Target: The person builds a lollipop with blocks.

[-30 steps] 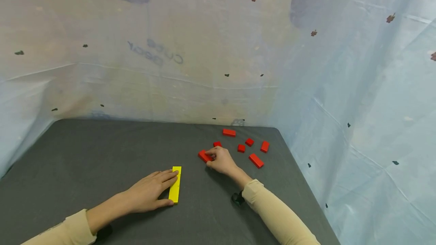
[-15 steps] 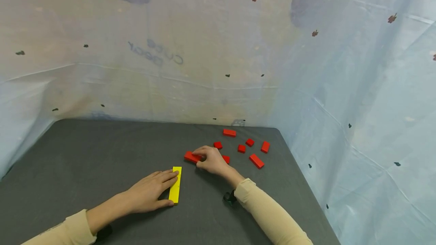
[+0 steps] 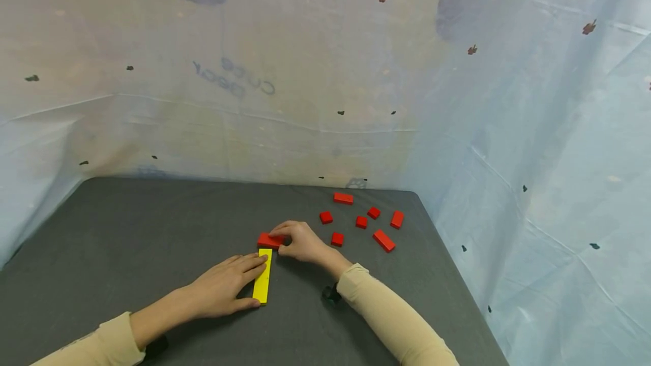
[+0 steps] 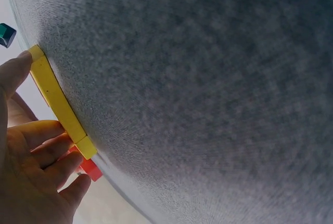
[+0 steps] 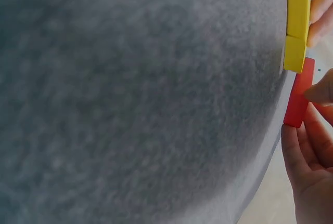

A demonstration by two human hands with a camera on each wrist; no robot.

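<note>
At yellow bar's (image 3: 263,275) far end now, red block (image 3: 269,240) pinched by right hand (image 3: 300,242).

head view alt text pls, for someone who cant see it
A right hand pinches a red block at the far end of a long yellow block that the left hand rests on, on a dark grey table. Six more red blocks lie scattered beyond.

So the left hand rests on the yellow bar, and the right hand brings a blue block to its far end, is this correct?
Not quite: the block is red, not blue, as the head view shows. The rest holds: the left hand rests on the yellow bar, and the right hand holds the block at its far end.
</note>
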